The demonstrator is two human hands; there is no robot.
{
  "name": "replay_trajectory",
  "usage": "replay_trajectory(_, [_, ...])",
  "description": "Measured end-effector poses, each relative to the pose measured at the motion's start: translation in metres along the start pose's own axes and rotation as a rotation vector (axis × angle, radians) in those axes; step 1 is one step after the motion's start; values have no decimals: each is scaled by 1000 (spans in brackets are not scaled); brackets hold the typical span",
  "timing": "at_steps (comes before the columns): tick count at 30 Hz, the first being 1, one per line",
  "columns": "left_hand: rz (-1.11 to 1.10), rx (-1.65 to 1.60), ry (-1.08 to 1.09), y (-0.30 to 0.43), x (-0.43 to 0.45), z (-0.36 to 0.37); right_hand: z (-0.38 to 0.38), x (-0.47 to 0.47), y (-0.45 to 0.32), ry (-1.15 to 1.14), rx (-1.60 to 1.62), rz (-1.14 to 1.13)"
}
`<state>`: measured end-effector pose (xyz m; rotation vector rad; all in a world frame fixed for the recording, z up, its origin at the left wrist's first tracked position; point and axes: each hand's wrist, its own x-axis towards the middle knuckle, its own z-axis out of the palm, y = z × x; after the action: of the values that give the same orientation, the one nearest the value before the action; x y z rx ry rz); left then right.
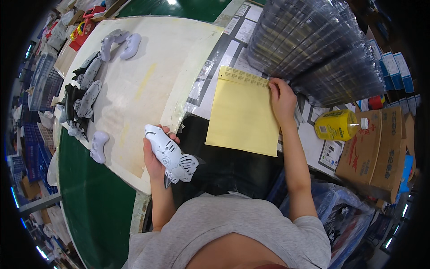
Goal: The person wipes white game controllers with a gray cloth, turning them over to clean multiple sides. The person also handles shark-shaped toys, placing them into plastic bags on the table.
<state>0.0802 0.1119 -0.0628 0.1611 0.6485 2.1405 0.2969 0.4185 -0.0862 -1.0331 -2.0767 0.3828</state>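
Note:
My left hand [155,158] is closed around a white plastic shark-shaped toy [165,155] with slotted vents and a dark fin, held over the edge of the pale board. With thumb and fingers my right hand [281,97] pinches the upper right edge of a yellow sheet [245,114]. Rows of small printed stickers [248,78] run along the sheet's top. Several similar toys in grey and black [88,99] lie in a heap on the left of the board. White game-style controllers [99,147] rest near them, one below the heap and others [131,46] above it.
A tall stack of clear plastic trays [302,40] stands at the upper right. Below it are a yellow drink bottle [336,125] lying on its side and a cardboard box [371,154]. The pale board [161,67] overlies a green surface [97,208]. Blue crates [42,80] stand far left.

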Motion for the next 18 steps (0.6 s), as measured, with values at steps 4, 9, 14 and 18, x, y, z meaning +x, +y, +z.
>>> replay_trajectory(4, [-41, -4, -70, -6, 2, 0, -2, -1, -6, -27, 69, 130])
replay_trajectory(9, [-78, 41, -59, -10, 2, 5, 1, -2, -5, 6, -145, -96])
replay_trajectory(14, [-106, 32, -55, -12, 2, 2, 6, -5, 2, 80, -146, -180])
replay_trajectory(18, [-111, 92, -21, -17, 2, 2, 5, 1, -3, 10, -160, -108])
